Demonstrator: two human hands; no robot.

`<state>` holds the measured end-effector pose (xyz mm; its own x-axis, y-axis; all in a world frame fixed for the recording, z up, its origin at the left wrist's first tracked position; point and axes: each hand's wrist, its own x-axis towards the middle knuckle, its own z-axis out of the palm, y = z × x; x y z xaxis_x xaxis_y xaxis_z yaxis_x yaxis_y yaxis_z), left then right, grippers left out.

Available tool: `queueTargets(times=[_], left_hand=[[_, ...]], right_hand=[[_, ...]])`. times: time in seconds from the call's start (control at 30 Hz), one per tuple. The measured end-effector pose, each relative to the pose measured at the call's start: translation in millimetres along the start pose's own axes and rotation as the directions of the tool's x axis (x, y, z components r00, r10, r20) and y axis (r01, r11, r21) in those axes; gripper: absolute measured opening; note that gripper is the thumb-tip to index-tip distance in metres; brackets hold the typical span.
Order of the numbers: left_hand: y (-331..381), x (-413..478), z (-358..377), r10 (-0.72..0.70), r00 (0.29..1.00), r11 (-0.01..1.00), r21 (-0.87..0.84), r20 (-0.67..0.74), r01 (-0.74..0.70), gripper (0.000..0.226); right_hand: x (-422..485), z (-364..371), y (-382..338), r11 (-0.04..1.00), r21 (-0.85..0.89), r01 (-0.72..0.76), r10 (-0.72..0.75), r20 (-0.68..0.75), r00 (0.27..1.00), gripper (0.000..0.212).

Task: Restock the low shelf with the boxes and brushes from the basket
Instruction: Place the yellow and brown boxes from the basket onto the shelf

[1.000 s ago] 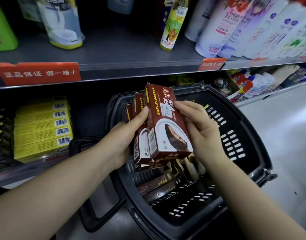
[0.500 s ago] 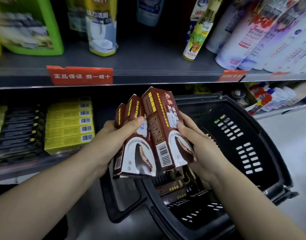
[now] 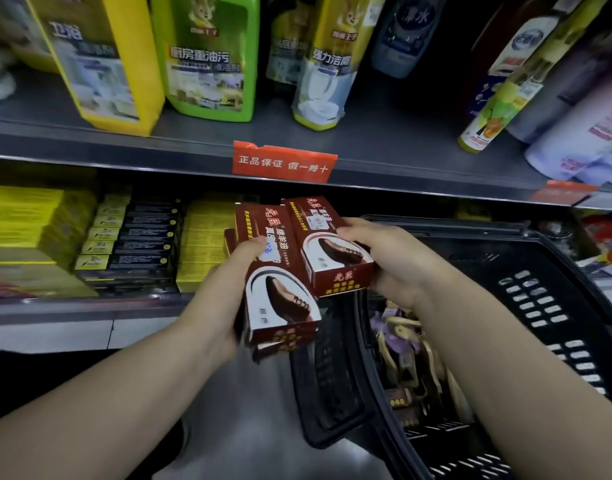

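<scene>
Head view: left grip [image 3: 225, 292] clasps stacked brown boxes [image 3: 280, 299], right grip [image 3: 394, 261] clasps a single box [image 3: 332, 251]; none yet on the low shelf [image 3: 72, 306] beyond; brushes [image 3: 408, 341] wait in the basket [image 3: 557, 271] beneath the right grip.

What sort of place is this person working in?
Probably a shop aisle for household goods: cleaner bottles stand in rows on a metal shelf, a red tag hangs on its edge, and a black basket holds brushes for restocking.
</scene>
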<state>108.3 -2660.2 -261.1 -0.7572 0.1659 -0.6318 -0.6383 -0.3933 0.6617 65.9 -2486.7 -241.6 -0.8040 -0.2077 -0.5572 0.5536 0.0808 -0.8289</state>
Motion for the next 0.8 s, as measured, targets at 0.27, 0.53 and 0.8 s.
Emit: queueTargets(times=[0.27,0.53,0.8], left_hand=[[-28.0,10.4,-11.9,0.152,0.988,0.946,-0.286,-0.027,-0.154,0.036],[-54.2,17.6,14.1,-0.128,0.991,0.986,-0.107,0.041,0.131,0.062],[-26.6,45.2,-28.1,0.021,0.913,0.993,-0.100,-0.408,-0.067,0.064]], right_hand=[[-8.8,-14.6,9.7,0.999,-0.036,-0.034,0.032,-0.079,0.996,0.013],[-11.9,-40.3,9.2,0.977,-0.162,-0.142,0.117,-0.155,0.981,0.013],[85.0,-18.1,-11.8,0.620,-0.757,-0.208,0.123,-0.168,0.978,0.008]])
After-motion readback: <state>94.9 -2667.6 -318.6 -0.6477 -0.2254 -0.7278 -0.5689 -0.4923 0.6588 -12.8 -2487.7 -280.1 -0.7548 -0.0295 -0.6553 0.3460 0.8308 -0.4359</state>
